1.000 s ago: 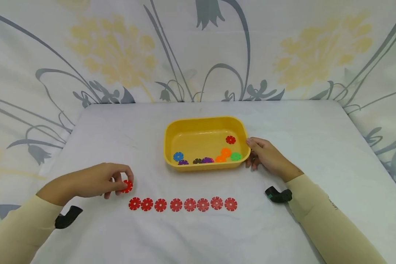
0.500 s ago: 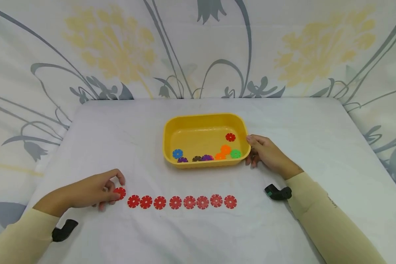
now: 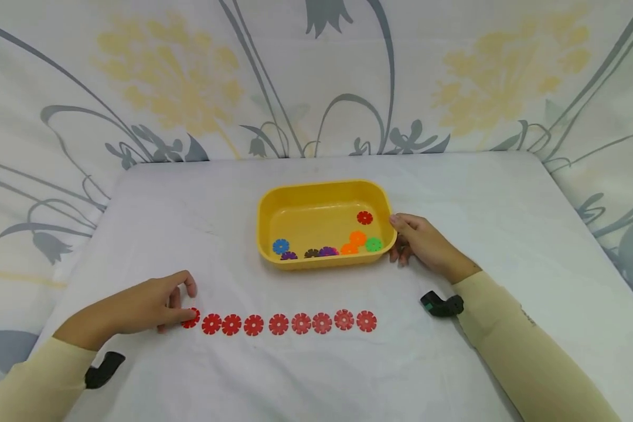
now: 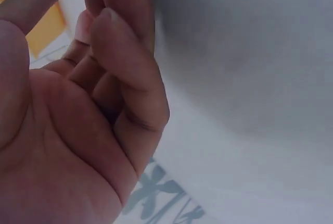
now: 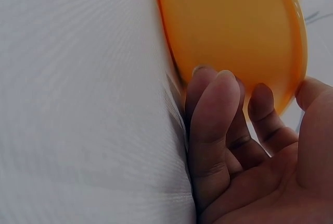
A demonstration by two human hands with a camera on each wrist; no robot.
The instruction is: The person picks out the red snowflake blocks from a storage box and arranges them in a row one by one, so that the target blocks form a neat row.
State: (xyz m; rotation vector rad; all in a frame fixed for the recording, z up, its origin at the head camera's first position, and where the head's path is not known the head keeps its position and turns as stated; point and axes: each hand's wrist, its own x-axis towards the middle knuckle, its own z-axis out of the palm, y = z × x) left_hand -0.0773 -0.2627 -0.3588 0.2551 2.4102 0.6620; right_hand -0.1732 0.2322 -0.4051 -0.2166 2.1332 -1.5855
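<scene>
A row of several red notched plastic discs (image 3: 278, 324) lies flat on the white cloth in the head view. At its left end my left hand (image 3: 147, 302) touches one more red disc (image 3: 190, 319) with the thumb, which partly covers it. The index finger arches above the disc, apart from it. In the left wrist view the thumb (image 4: 39, 0) stands apart from the bent fingers, with a sliver of red at the top edge. My right hand (image 3: 427, 246) grips the right end of a yellow tray (image 3: 324, 264), thumb at the rim and fingers against the outer wall.
Inside the tray lie a red disc (image 3: 365, 218), a blue disc (image 3: 281, 246), a green disc (image 3: 373, 244) and several orange, purple and dark ones. White cloth covers the table (image 3: 453, 193). A flower-patterned curtain (image 3: 316, 76) stands behind and at the sides.
My left hand has brought the red disc left and down to the row's left end, where it now lies beside the others. My right hand stays at the tray.
</scene>
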